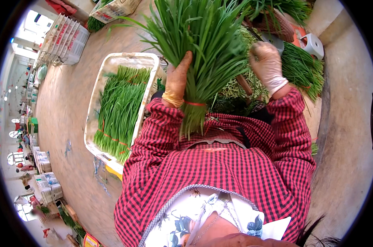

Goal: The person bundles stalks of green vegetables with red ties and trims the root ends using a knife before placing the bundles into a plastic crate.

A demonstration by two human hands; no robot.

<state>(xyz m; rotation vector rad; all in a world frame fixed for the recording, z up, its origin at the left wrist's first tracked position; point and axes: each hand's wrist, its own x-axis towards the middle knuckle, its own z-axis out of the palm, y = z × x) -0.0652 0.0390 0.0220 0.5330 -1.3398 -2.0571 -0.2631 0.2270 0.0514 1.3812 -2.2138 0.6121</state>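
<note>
My left hand (179, 78), in a thin see-through glove, is closed around a big bunch of garlic chives (203, 53). The leaves fan out away from me, and the cut stems point toward my lap. Below the hand, a red band (194, 103) circles the stems. To the right of the bunch and apart from it, my right hand (265, 61) is raised in a whitish glove. Its fingers are curled in; whether anything small is inside them is hidden.
Left of me stands a white plastic crate (90, 119) holding banded chives (122, 111). More chives (304, 68) lie at the right beside a white stool (313, 45). Loose trimmings (252, 76) lie beyond my lap. Stacked crates (67, 39) stand at the far left.
</note>
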